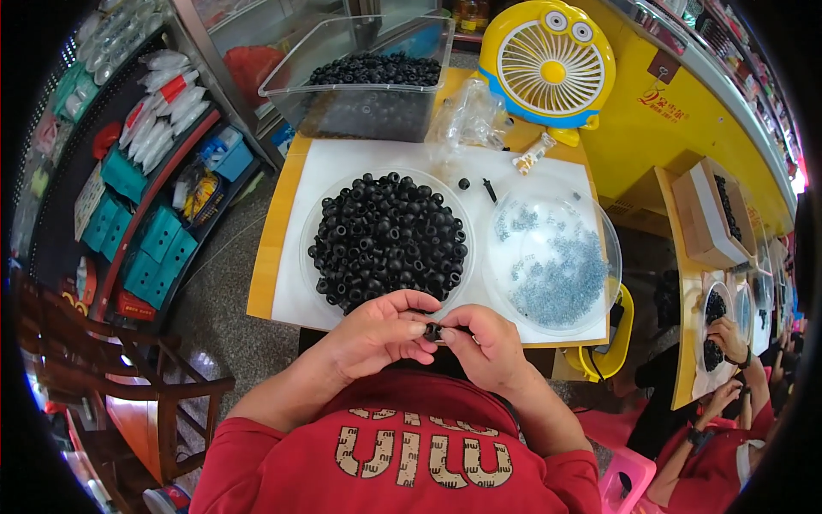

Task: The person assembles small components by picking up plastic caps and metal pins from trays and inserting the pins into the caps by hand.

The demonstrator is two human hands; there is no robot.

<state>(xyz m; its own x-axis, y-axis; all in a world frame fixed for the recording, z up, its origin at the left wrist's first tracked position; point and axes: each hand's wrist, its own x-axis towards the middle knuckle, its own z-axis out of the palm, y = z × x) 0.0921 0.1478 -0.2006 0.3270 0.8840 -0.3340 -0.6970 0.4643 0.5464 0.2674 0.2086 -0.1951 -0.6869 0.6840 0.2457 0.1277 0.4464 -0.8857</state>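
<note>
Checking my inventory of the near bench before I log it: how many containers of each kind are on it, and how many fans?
Round clear dishes: 2, one with black rings, one with pale blue bits
Rectangular clear bin of black rings: 1
Yellow fan: 1
Total: 4

Both hands, left and right, pinch one small black ring.

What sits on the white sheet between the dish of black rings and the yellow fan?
In the head view, between the dish of black rings and the yellow fan lie a crumpled clear plastic bag, one loose black ring and a small black pin.
</note>
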